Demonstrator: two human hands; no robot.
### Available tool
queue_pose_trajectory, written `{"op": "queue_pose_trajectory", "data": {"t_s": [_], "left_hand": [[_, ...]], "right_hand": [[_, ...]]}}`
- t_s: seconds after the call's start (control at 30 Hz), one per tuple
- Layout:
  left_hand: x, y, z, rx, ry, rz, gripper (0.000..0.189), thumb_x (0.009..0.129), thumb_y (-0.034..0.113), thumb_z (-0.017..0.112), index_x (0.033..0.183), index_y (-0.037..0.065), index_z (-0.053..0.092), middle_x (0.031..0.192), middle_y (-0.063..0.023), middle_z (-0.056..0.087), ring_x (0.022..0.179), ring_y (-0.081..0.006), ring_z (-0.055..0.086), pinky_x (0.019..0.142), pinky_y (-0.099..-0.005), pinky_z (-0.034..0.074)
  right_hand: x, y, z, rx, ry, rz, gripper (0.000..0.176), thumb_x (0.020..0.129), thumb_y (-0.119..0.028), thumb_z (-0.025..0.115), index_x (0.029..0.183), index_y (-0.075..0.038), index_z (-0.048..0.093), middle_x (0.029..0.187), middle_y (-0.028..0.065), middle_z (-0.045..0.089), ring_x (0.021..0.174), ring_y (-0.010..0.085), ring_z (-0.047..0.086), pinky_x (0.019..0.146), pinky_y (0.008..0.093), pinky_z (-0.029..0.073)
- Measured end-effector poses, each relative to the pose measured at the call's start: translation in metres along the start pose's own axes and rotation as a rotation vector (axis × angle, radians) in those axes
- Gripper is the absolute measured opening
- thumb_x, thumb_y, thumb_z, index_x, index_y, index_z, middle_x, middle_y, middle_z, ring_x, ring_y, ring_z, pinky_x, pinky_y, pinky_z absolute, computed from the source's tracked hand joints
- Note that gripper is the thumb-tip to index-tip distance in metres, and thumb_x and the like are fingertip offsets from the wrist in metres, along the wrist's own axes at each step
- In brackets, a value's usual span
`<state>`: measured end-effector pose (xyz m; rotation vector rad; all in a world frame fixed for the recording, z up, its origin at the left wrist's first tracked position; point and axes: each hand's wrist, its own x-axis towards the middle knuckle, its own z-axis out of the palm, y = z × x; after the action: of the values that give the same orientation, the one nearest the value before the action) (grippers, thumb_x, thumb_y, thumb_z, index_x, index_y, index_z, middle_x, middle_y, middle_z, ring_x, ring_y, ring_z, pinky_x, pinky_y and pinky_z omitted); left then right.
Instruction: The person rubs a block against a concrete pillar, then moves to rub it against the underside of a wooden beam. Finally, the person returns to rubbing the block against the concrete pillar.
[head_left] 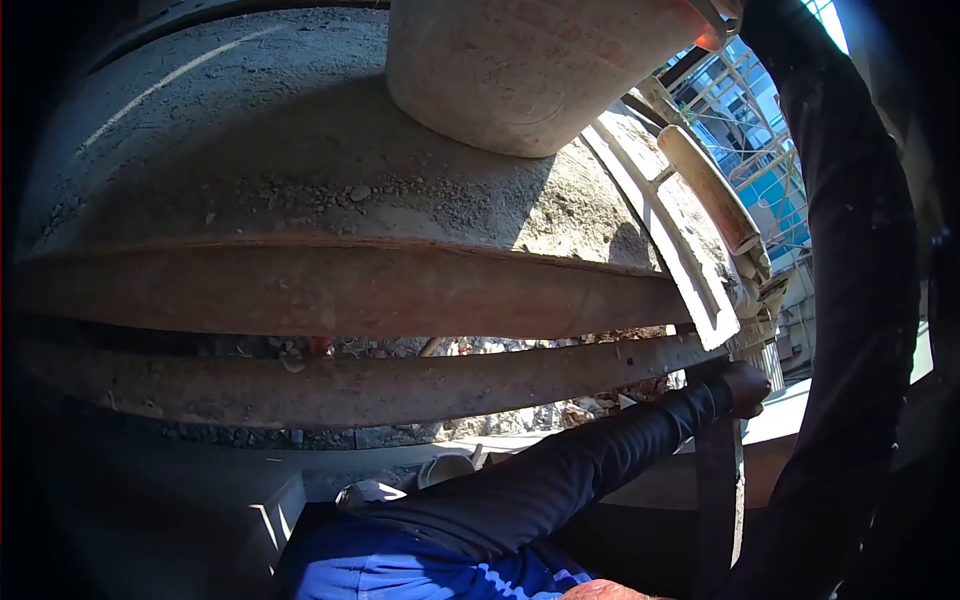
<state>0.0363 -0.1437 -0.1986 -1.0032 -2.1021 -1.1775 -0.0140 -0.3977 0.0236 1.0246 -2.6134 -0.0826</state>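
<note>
A large bucket [500, 80], smeared with dried cement, tilts over the rough concrete surface at the top. My right hand [732, 10] is at its upper right edge, near an orange patch, and is mostly cut off by the frame. The black right sleeve curves down the right side. My left arm, also in a black sleeve, reaches across to the right. At its end my left hand [746, 388] is closed at the top of a dark upright post [716, 490], just below the end of a pale wooden board [712, 315].
Grit lies along the concrete slab [250, 140]. Two long boards [350, 290] run across below it, with rubble [480, 345] in the gap between them. A rounded wooden piece [708, 185] lies beyond the pale board. Scaffolding [745, 110] stands at the upper right.
</note>
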Motion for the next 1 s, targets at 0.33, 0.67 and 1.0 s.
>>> {"op": "queue_pose_trajectory", "data": {"t_s": [0.33, 0.67, 1.0], "left_hand": [[0.002, 0.000, 0.001, -0.030, 0.030, 0.003, 0.025, 0.074, 0.028, 0.062, 0.072, 0.003, 0.067, 0.070, -0.0160, 0.065, 0.067, -0.0332, 0.067, 0.061, -0.0449, 0.055], [0.001, 0.000, -0.008, -0.043, -0.037, -0.005, 0.029, 0.076, 0.031, 0.064, 0.075, 0.002, 0.067, 0.073, -0.0170, 0.067, 0.070, -0.0344, 0.068, 0.064, -0.0459, 0.055], [0.001, -0.001, -0.008, -0.066, -0.036, -0.012, 0.025, 0.078, 0.028, 0.060, 0.073, 0.004, 0.066, 0.078, -0.0150, 0.067, 0.074, -0.0340, 0.067, 0.071, -0.0462, 0.054]], "right_hand": [[0.013, 0.009, 0.026, 0.103, -0.012, 0.069, 0.053, 0.088, -0.019, 0.063, 0.136, -0.002, 0.046, 0.135, 0.0116, 0.048, 0.125, 0.0200, 0.046, 0.101, 0.0328, 0.041], [0.003, 0.019, 0.019, 0.351, 0.078, 0.078, 0.056, 0.086, -0.017, 0.065, 0.137, -0.003, 0.046, 0.134, 0.0106, 0.048, 0.124, 0.0190, 0.047, 0.100, 0.0325, 0.043], [-0.074, 0.047, -0.054, 0.831, 0.270, 0.054, 0.060, 0.084, -0.016, 0.067, 0.138, -0.004, 0.045, 0.132, 0.0096, 0.049, 0.123, 0.0181, 0.048, 0.099, 0.0322, 0.044]]}}
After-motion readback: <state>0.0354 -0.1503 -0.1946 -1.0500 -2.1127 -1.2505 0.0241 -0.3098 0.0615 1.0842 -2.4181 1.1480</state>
